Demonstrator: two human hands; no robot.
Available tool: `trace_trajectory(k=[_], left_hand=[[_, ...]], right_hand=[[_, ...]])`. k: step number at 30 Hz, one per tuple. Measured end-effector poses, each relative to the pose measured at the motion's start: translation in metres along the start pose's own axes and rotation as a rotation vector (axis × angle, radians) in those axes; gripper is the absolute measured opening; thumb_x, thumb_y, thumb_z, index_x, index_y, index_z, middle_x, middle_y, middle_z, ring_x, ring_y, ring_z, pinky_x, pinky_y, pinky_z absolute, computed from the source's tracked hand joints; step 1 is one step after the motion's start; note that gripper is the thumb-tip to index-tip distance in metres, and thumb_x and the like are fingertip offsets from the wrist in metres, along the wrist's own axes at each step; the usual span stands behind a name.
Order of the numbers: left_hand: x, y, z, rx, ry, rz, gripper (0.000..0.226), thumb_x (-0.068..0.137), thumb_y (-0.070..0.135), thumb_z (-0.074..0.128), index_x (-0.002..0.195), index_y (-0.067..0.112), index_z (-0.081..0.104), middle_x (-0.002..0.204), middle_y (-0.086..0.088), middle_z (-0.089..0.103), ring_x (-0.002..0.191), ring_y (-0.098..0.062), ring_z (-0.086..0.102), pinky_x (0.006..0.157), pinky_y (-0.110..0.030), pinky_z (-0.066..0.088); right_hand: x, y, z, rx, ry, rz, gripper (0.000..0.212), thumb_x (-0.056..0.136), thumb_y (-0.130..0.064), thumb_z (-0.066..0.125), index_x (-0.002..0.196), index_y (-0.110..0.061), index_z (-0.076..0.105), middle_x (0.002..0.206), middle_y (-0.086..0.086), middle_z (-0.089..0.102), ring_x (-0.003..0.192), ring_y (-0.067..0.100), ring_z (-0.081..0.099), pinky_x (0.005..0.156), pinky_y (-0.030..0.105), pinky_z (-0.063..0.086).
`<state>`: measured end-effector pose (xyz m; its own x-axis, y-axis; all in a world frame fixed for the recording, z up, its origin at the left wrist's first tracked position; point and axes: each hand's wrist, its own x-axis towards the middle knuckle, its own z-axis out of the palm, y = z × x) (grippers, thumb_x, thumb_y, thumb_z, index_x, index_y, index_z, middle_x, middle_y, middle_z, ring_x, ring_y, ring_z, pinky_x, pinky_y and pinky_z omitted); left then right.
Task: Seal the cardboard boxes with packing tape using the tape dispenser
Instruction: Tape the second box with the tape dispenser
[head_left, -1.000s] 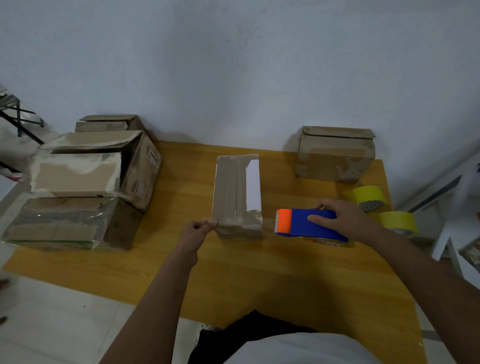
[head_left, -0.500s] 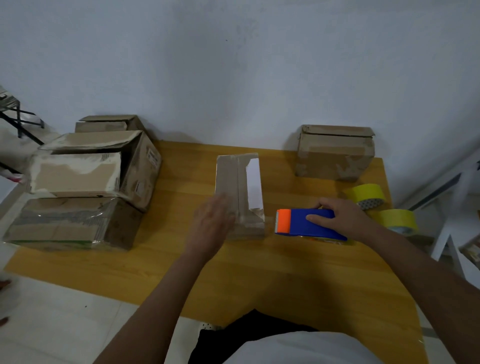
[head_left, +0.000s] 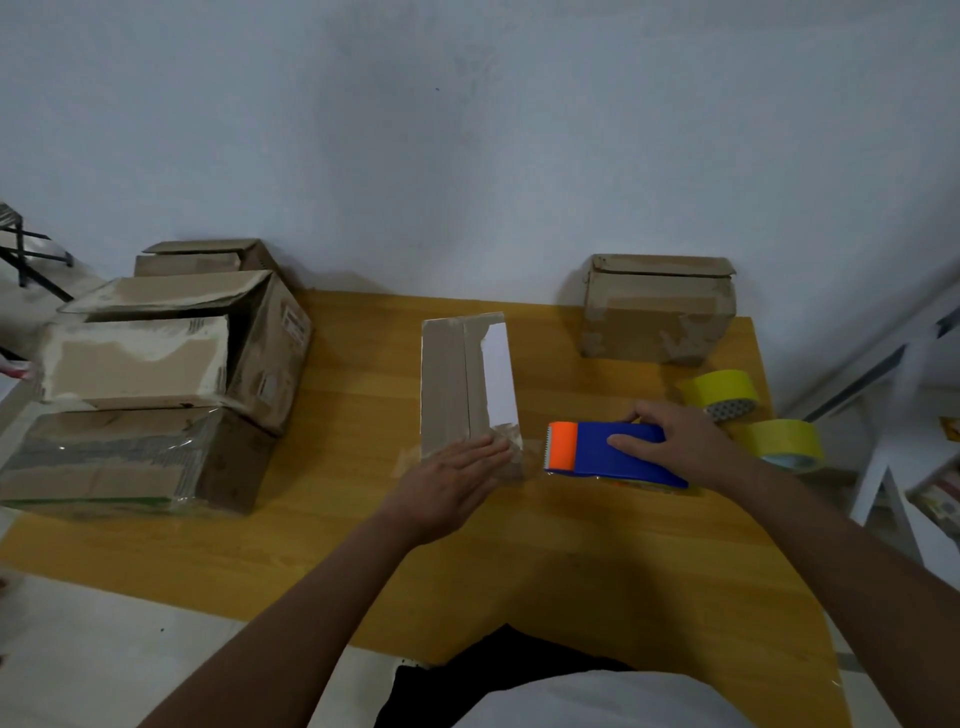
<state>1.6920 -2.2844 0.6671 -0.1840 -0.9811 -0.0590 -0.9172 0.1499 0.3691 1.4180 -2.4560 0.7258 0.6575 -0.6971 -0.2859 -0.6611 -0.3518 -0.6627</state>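
- Cardboard box (head_left: 467, 384), narrow and lying lengthwise at the middle of the wooden desk (head_left: 571, 571), shows a centre seam along its top and a white strip down its right side.
- Left hand (head_left: 447, 480) lies flat with straight fingers on the near end of that box, pressing the top by the near edge.
- Tape dispenser (head_left: 613, 452), blue with an orange front end, sits on the desk just right of the box, its orange end pointing at it.
- Right hand (head_left: 685, 441) grips the dispenser's blue body from above, fingers curled over it.
- Two yellow tape rolls (head_left: 724, 389) lie just beyond the right hand, near the desk's right edge.
- Another closed box (head_left: 657, 312) stands at the far right by the wall.
- Stacked boxes (head_left: 145, 384) fill the desk's left side.
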Motion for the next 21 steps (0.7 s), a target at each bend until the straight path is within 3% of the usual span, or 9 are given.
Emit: trace_trajectory(k=[2, 4, 5, 7, 10, 14, 17, 21], left_hand=[[0.009, 0.006, -0.008, 0.000, 0.046, -0.032, 0.050, 0.103, 0.046, 0.027, 0.145, 0.027, 0.047, 0.147, 0.009, 0.047, 0.137, -0.004, 0.036, 0.113, -0.024, 0.032], [0.026, 0.012, -0.010, 0.036, 0.082, -0.045, 0.046, 0.104, 0.044, 0.030, 0.140, 0.026, 0.050, 0.143, 0.007, 0.047, 0.128, -0.009, 0.040, 0.107, -0.030, 0.039], [0.035, 0.013, -0.008, 0.022, 0.084, -0.075, 0.046, 0.104, 0.044, 0.029, 0.143, 0.026, 0.046, 0.147, 0.005, 0.041, 0.132, -0.011, 0.036, 0.109, -0.034, 0.037], [0.049, 0.012, -0.002, 0.000, 0.040, -0.161, 0.052, 0.104, 0.047, 0.021, 0.153, 0.029, 0.026, 0.162, 0.006, 0.016, 0.150, -0.015, 0.010, 0.121, -0.039, 0.015], [0.056, 0.004, 0.008, 0.162, -0.062, -0.185, 0.065, 0.095, 0.057, -0.008, 0.155, 0.034, -0.005, 0.163, 0.008, -0.017, 0.148, -0.015, -0.024, 0.121, -0.042, -0.011], [0.056, -0.001, 0.010, 0.221, -0.078, -0.157, 0.082, 0.081, 0.064, -0.031, 0.154, 0.033, -0.011, 0.161, 0.005, -0.023, 0.146, -0.019, -0.028, 0.120, -0.045, -0.014], [0.056, -0.004, 0.010, 0.264, -0.082, -0.129, 0.081, 0.083, 0.063, -0.031, 0.155, 0.031, -0.011, 0.162, 0.002, -0.023, 0.147, -0.021, -0.027, 0.118, -0.045, -0.016], [0.059, -0.003, 0.010, 0.212, -0.091, -0.119, 0.081, 0.083, 0.067, -0.028, 0.154, 0.031, -0.011, 0.162, 0.003, -0.021, 0.148, -0.021, -0.025, 0.120, -0.047, -0.012]], right_hand=[[0.001, 0.003, 0.003, -0.018, 0.001, 0.006, 0.012, 0.088, -0.049, 0.061, 0.095, -0.039, 0.058, 0.094, -0.018, 0.060, 0.080, 0.000, 0.060, 0.064, 0.021, 0.048], [0.003, 0.006, 0.003, -0.023, -0.005, 0.011, 0.015, 0.088, -0.051, 0.060, 0.097, -0.039, 0.059, 0.097, -0.016, 0.062, 0.082, 0.002, 0.061, 0.069, 0.030, 0.053], [0.003, 0.007, 0.002, -0.020, -0.010, 0.013, 0.018, 0.088, -0.051, 0.060, 0.099, -0.038, 0.060, 0.098, -0.015, 0.062, 0.083, 0.002, 0.061, 0.072, 0.033, 0.055], [0.004, 0.006, 0.001, -0.008, -0.020, 0.019, 0.020, 0.088, -0.050, 0.061, 0.101, -0.036, 0.061, 0.099, -0.015, 0.062, 0.083, 0.003, 0.062, 0.074, 0.034, 0.056], [0.002, 0.002, -0.003, 0.011, -0.012, 0.012, 0.017, 0.089, -0.046, 0.061, 0.100, -0.033, 0.061, 0.095, -0.017, 0.061, 0.081, 0.001, 0.062, 0.067, 0.024, 0.052], [-0.001, 0.003, -0.008, 0.049, -0.005, 0.008, 0.015, 0.089, -0.042, 0.063, 0.100, -0.031, 0.062, 0.093, -0.016, 0.063, 0.082, 0.002, 0.063, 0.069, 0.029, 0.055], [-0.005, 0.007, -0.011, 0.076, 0.006, -0.002, 0.020, 0.090, -0.041, 0.063, 0.104, -0.028, 0.063, 0.098, -0.011, 0.066, 0.086, 0.007, 0.065, 0.074, 0.038, 0.057], [-0.014, 0.018, -0.015, 0.066, 0.013, 0.003, 0.018, 0.091, -0.041, 0.061, 0.105, -0.030, 0.061, 0.096, -0.014, 0.063, 0.084, 0.003, 0.063, 0.071, 0.031, 0.056]])
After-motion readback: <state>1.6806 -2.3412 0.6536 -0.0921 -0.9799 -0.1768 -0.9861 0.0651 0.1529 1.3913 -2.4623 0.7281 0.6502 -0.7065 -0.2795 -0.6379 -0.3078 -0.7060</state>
